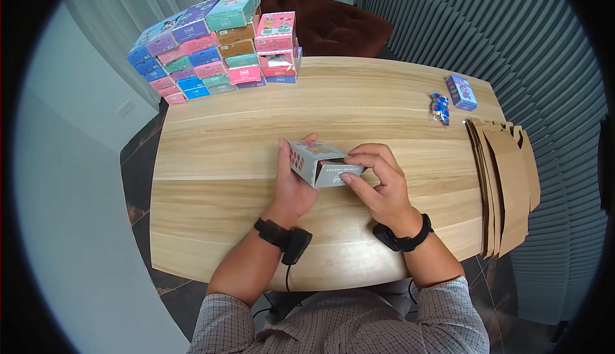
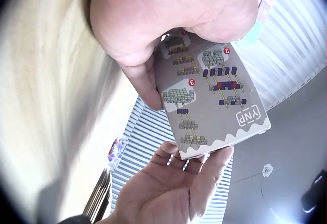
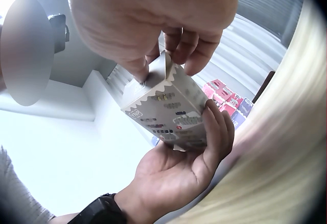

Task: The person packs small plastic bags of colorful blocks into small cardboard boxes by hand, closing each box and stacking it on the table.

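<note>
A small grey box with printed pictures is held above the table in front of the body. The left hand grips it from the left, thumb and fingers round its sides. At the box's right end the right hand pinches the end flap between thumb and fingers, and a dark gap shows at that end. Assembly drawings cover the broad face of the box in the left wrist view. In the right wrist view the right fingers cover part of the flap on the box.
Stacked coloured boxes stand at the table's back left. A blue-purple box and a clear packet of colourful pieces lie at the back right. Flat brown paper bags lie along the right edge. A brown chair stands behind the table.
</note>
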{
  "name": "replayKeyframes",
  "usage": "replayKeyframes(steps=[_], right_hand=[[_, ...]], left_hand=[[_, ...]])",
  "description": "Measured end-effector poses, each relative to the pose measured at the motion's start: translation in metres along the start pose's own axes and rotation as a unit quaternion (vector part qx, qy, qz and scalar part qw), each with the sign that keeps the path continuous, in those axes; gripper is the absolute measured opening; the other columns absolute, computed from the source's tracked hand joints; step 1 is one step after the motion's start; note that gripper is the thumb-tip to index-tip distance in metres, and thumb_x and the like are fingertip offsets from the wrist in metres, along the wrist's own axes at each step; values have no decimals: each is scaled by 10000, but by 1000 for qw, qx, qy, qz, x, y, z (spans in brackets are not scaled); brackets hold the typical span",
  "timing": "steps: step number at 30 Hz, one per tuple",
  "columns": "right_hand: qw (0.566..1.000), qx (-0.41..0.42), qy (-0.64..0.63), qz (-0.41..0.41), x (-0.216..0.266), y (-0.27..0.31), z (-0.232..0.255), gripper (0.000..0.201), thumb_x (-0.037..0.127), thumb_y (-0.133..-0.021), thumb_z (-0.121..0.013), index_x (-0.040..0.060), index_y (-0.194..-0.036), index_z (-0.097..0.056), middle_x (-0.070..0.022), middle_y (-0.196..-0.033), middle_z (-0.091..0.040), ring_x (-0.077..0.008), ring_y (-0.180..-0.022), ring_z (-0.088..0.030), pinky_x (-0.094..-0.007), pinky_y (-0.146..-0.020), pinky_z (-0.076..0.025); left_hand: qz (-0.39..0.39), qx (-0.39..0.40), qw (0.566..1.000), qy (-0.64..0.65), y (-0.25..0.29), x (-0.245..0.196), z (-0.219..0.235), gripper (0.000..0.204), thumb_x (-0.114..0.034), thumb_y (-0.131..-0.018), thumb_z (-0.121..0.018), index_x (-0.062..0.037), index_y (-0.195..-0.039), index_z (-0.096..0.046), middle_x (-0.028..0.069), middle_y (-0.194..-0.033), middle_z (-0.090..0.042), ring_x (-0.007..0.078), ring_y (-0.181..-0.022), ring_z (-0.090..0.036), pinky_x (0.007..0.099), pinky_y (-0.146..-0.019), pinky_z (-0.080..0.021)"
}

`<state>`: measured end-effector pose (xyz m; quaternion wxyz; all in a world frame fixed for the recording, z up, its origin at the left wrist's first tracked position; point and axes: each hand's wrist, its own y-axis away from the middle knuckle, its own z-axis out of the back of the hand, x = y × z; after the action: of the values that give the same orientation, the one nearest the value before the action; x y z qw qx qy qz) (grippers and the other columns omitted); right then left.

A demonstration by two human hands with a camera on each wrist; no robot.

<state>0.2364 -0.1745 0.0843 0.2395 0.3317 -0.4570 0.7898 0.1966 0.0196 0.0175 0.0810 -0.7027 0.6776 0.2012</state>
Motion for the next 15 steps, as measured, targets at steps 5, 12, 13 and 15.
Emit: replayKeyframes(steps=[5, 12, 13, 15], right_hand=[[998, -6, -47, -47, 0, 1, -1, 307, 47, -879, -835, 20, -1157, -710, -122, -1193, -677, -235, -1066, -648, -333, -859, -556], [989, 11, -107, -103, -2, 1, 2, 264, 40, -887, -828, 24, -1131, -728, -105, -1198, -672, -203, -1094, -645, -324, -863, -559], [989, 16, -103, -101, -2, 1, 2, 246, 37, -889, -825, 27, -1117, -734, -103, -1198, -672, -200, -1096, -645, -326, -864, -560], [988, 11, -105, -108, 1, 1, 2, 230, 36, -883, -827, 29, -1098, -744, -109, -1203, -674, -218, -1094, -647, -337, -868, -560]], left_hand=[[-1, -22, 1000, -7, -3, 2, 3, 686, -670, -1077, -408, -91, -1408, -567, 137, -1307, -630, 313, -1233, -628, 473, -1054, -534], [4, -19, 1000, -21, 0, 2, -3, 701, -673, -1071, -428, -75, -1414, -551, 140, -1318, -613, 320, -1245, -616, 485, -1071, -519], [3, -18, 1000, -24, 1, 2, -4, 701, -673, -1071, -428, -75, -1413, -551, 141, -1318, -612, 321, -1246, -615, 486, -1071, -518], [0, -16, 999, -31, 1, 2, -5, 701, -673, -1071, -427, -73, -1411, -551, 143, -1318, -610, 324, -1249, -612, 487, -1071, -518]])
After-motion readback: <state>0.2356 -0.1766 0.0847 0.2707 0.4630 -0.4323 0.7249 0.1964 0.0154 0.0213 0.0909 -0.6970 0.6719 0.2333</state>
